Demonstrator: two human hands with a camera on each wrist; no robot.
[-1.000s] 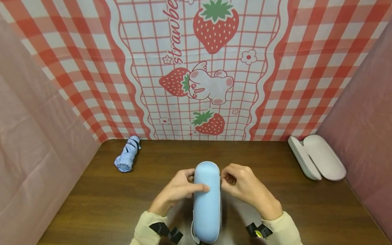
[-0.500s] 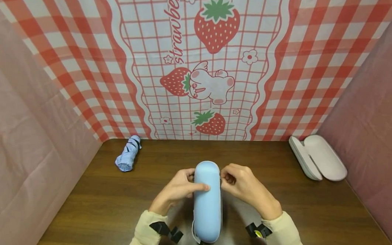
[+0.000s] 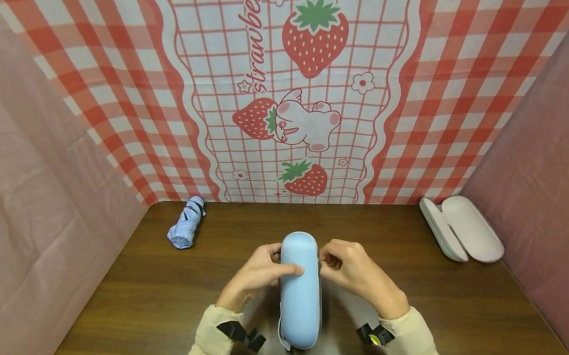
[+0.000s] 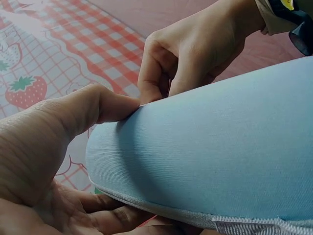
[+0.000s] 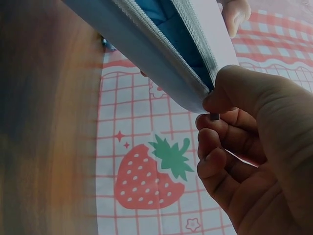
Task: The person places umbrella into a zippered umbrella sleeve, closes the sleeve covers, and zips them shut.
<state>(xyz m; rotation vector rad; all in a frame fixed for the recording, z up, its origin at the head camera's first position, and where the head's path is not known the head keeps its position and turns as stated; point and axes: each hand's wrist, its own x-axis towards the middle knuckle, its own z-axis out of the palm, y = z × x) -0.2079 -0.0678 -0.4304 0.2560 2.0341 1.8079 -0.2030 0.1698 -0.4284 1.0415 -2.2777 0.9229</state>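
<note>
A light blue rounded zipper case (image 3: 299,307) is held upright on its side above the wooden table. My left hand (image 3: 259,271) grips it, thumb across the upper face and fingers beneath, as the left wrist view also shows. Beside the case's far right edge, my right hand (image 3: 358,267) has its fingers curled. In the right wrist view its thumb and forefinger pinch a small zipper pull (image 5: 214,116) at the case's end. The zipper teeth (image 5: 161,44) stand parted along the visible side, and a darker blue lining (image 5: 168,27) shows inside. Other contents cannot be made out.
A folded light blue umbrella (image 3: 185,223) lies at the back left of the wooden table (image 3: 128,298). At the back right sits an opened pale glasses case (image 3: 472,230). A strawberry-print cloth (image 3: 307,119) hangs behind, with pink cloth on both sides.
Over the last half second the zipper case has shifted very slightly up and to the left. Both hands keep their hold, almost still.
</note>
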